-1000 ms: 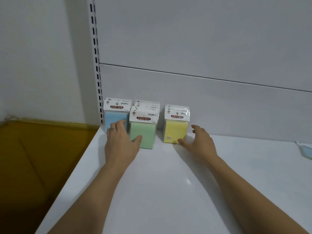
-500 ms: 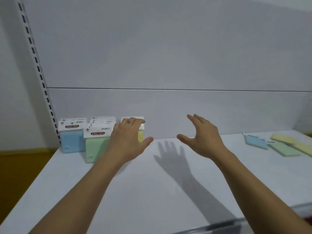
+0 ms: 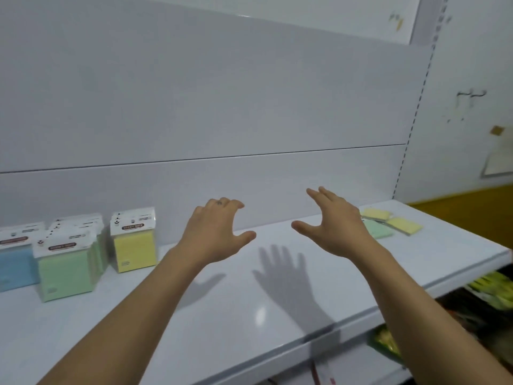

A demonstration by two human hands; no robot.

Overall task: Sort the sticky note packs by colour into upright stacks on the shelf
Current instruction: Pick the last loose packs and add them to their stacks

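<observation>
Moments earlier, my left hand (image 3: 213, 234) had rested on the blue stack (image 3: 14, 262) and the green stack (image 3: 66, 268), and my right hand (image 3: 336, 229) had lain just beside the yellow stack (image 3: 134, 250). Here both hands were off the packs and hung above the bare middle of the shelf (image 3: 249, 315). Their fingers were spread and loosely curved, and they held nothing.

My head had swung right too. The 3 stacks, which had been straight ahead of me, now sat at the left edge of view. They stood upright against the back panel, blue outermost, green next and yellow nearest my left hand, with a clear gap between green and yellow.

The turn brought the loose packs (image 3: 404, 225) into sight. They lay flat near the shelf's right end, just past my right hand: 2 yellow and at least 1 green. Whether my right hand hid any more, I could not tell.

I judged that the squaring-up of the 3 stacks was finished and the work was moving on to the leftovers. My right hand was the closer one for the next pick. Each flat pack still had to be carried left, stood on edge and set with its own colour.
</observation>
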